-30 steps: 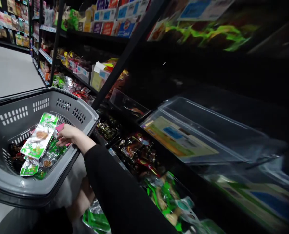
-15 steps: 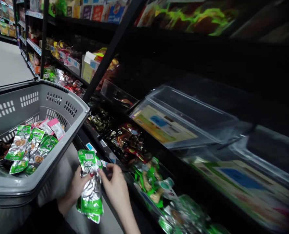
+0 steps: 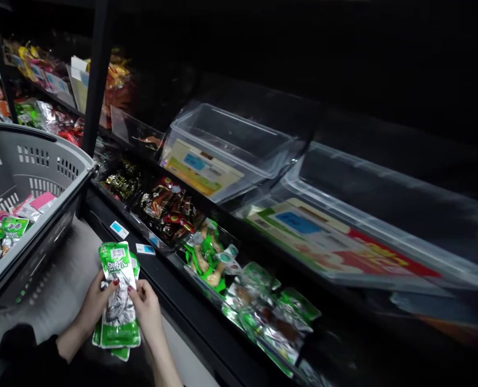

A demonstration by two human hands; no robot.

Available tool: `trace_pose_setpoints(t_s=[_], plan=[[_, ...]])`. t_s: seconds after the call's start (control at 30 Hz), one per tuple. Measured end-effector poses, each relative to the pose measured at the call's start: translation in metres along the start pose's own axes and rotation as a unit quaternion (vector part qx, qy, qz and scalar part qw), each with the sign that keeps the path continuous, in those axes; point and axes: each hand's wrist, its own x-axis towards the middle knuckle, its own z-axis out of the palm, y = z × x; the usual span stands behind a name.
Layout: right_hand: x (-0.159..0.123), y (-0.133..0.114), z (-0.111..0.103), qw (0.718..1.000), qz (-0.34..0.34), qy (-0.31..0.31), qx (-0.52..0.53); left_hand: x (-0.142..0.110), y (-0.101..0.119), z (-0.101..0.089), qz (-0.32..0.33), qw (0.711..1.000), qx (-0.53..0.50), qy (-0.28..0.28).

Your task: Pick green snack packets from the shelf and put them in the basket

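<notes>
Several green-and-silver snack packets (image 3: 120,317) are stacked together, back side up, in front of the low shelf. My left hand (image 3: 95,298) grips their left edge, thumb on top. On the right edge, my right hand (image 3: 145,303) pinches the same stack between thumb and curled fingers. To the left stands a grey shopping basket (image 3: 37,137) with slotted walls; similar green packets (image 3: 13,230) and a pink packet (image 3: 43,201) lie in it. Loose packets in green and clear wrapping (image 3: 263,306) fill a shelf bin to the right of my hands.
Dark brown and red packets (image 3: 168,204) sit in the neighbouring bin. Above are clear plastic bins (image 3: 230,134) with printed cards. A black shelf post (image 3: 97,75) rises behind the basket. Price labels (image 3: 119,229) line the shelf edge.
The view has swung right, so the basket sits further left in the picture. The packets are now squared up and flatter between both hands, which still hold them.
</notes>
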Motion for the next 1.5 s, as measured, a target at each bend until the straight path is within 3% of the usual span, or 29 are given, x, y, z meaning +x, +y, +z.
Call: trace_pose_setpoints(t_s=[0.23,0.37,0.47,0.57,0.7,0.93,1.17,1.27,1.37,1.5], plan=[[0.001,-0.012,-0.023,0.998,0.011,0.029,0.060,0.002,0.000,-0.005,0.032,0.998,0.054,-0.001],[0.006,-0.005,-0.029,0.990,0.034,0.040,0.131,0.004,-0.001,-0.006,0.038,0.999,0.037,-0.007],[0.008,0.000,-0.030,0.983,0.056,0.038,0.171,0.007,-0.004,-0.008,0.035,0.999,0.029,0.020],[0.007,-0.001,-0.032,0.970,0.075,-0.002,0.229,0.011,-0.008,-0.015,0.030,0.998,0.023,0.047],[0.004,-0.012,-0.037,0.931,0.121,-0.082,0.335,0.016,-0.016,-0.021,0.025,0.998,0.009,0.058],[0.004,-0.030,-0.052,0.889,0.172,-0.083,0.415,0.017,-0.016,-0.023,0.023,0.998,-0.005,0.056],[-0.009,-0.030,-0.048,0.862,0.192,-0.148,0.445,0.016,-0.014,-0.024,0.022,0.998,-0.015,0.051],[-0.013,-0.029,-0.043,0.876,0.200,-0.106,0.426,0.017,-0.014,-0.024,0.017,0.998,-0.026,0.047],[-0.014,-0.030,-0.038,0.905,0.163,-0.051,0.389,0.016,-0.014,-0.024,0.010,0.999,-0.032,0.041],[-0.015,-0.035,-0.036,0.935,0.128,-0.072,0.324,0.015,-0.013,-0.024,0.006,0.999,-0.033,0.038]])
